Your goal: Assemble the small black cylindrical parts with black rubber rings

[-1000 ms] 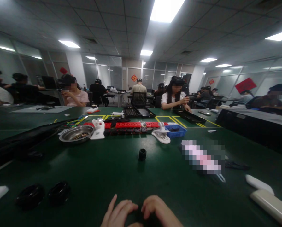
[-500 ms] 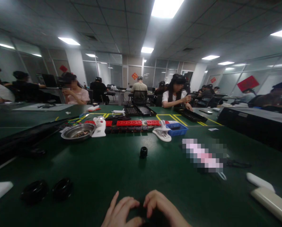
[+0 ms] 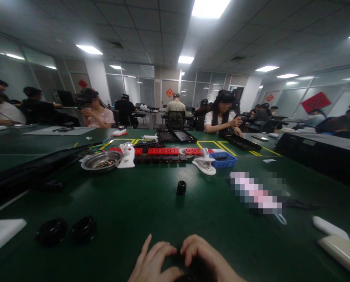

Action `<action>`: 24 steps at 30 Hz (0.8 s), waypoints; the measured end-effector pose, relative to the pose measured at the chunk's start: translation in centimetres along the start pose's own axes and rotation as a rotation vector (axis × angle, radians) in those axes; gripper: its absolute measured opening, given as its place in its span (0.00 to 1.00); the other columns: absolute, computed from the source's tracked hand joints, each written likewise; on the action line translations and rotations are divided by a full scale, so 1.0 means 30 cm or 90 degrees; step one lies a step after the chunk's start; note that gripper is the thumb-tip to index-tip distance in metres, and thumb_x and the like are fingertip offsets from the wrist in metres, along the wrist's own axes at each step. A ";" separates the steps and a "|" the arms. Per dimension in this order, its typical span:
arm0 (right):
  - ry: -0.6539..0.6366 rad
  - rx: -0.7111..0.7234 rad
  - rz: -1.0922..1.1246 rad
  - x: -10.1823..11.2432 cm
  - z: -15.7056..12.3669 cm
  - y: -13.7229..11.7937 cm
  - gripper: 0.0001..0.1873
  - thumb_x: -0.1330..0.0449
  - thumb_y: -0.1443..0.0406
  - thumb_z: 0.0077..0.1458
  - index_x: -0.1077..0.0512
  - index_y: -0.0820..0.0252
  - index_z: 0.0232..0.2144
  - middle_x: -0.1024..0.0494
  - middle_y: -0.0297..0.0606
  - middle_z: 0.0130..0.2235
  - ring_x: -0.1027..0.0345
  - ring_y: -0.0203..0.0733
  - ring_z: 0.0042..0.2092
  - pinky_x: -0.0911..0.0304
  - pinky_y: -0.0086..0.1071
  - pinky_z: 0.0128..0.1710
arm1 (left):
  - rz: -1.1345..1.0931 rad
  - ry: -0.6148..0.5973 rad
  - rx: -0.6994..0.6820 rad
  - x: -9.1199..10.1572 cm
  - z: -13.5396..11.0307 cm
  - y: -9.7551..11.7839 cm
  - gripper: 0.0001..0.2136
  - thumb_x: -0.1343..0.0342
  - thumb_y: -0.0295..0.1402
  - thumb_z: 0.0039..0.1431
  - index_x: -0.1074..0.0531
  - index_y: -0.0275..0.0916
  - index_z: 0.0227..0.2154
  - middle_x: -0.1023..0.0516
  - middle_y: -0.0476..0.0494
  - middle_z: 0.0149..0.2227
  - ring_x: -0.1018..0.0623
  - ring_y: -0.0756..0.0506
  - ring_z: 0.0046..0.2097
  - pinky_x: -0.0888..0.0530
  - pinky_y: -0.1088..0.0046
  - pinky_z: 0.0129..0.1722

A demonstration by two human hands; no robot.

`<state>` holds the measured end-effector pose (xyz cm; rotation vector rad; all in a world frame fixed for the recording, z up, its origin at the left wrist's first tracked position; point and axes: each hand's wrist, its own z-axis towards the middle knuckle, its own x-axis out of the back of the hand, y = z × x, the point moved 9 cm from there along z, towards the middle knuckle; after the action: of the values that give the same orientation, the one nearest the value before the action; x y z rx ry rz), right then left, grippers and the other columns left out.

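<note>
At the bottom edge, my left hand (image 3: 156, 261) and my right hand (image 3: 202, 253) face each other with bent fingers. Between them the top of a glossy black round part (image 3: 188, 278) shows; the frame edge cuts off most of it. The left thumb lies against that part, and the right fingers curl over it from the other side. Straight ahead on the green table stands a small black ribbed cylindrical part (image 3: 181, 187). Left of my hands lie two black ring-like parts, one (image 3: 51, 232) beside the other (image 3: 83, 229).
Farther back are a metal bowl (image 3: 88, 164) of small brass-coloured pieces, white clamps (image 3: 206, 164), a red strip (image 3: 163, 151) and a blue bin (image 3: 229, 161). A blurred pink item (image 3: 255, 192) lies right. Across the table a person (image 3: 219, 117) handles a black tray (image 3: 242, 141).
The whole view has shifted slightly, so the table items sit farther right. My hands keep nearly the same pose, and a little more of the black round part shows between them.
</note>
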<state>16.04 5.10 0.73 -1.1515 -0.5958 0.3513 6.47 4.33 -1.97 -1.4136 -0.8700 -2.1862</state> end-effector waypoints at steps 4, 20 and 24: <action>-0.088 -0.018 -0.021 -0.035 0.004 -0.035 0.19 0.44 0.49 0.50 0.27 0.49 0.40 0.33 0.41 0.48 0.39 0.47 0.51 0.44 0.41 0.50 | 0.002 0.008 -0.026 -0.019 -0.010 -0.011 0.11 0.45 0.45 0.53 0.28 0.51 0.38 0.29 0.52 0.46 0.30 0.44 0.51 0.39 0.54 0.55; -0.101 -0.031 -0.012 -0.035 0.010 -0.110 0.28 0.56 0.45 0.55 0.35 0.51 0.51 0.34 0.44 0.52 0.42 0.48 0.54 0.48 0.43 0.52 | 0.049 0.049 -0.058 -0.022 -0.011 0.003 0.08 0.49 0.40 0.58 0.29 0.52 0.39 0.28 0.51 0.44 0.30 0.45 0.49 0.39 0.52 0.55; 0.013 -0.058 0.039 0.020 0.008 -0.082 0.29 0.55 0.43 0.53 0.32 0.57 0.43 0.30 0.44 0.42 0.35 0.46 0.45 0.40 0.40 0.44 | 0.042 0.055 -0.062 -0.003 -0.009 0.018 0.08 0.48 0.43 0.57 0.29 0.52 0.38 0.28 0.51 0.44 0.30 0.43 0.49 0.38 0.51 0.54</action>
<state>16.28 4.68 3.21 -1.2605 -0.5644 0.3670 6.66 3.74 -1.99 -1.3599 -0.6852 -2.2484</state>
